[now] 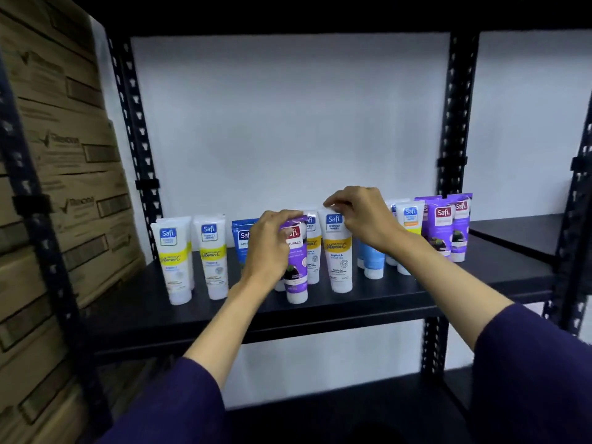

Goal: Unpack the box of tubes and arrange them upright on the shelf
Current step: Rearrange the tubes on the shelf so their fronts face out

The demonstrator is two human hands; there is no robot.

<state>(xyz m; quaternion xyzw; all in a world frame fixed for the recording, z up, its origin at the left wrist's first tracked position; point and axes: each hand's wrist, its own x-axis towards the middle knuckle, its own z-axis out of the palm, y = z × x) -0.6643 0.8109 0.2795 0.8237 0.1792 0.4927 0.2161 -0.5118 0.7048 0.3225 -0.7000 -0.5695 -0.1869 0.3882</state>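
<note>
Several Safi tubes stand cap-down on the black shelf (368,302). My left hand (269,243) grips the top of a purple tube (296,277) near the shelf's middle. My right hand (362,219) pinches the crimped top of a white tube with a yellow band (339,261) just to its right. Two white and yellow tubes (174,264) stand at the left, with a blue tube (242,240) partly hidden behind my left hand. Light blue tubes (373,261) and more purple tubes (450,229) stand at the right. The box is not in view.
Stacked cardboard cartons (57,174) fill the left side beside the rack's black perforated posts (134,129). A white wall backs the shelf. A lower shelf (352,408) lies below, and another rack's shelf (519,232) adjoins on the right.
</note>
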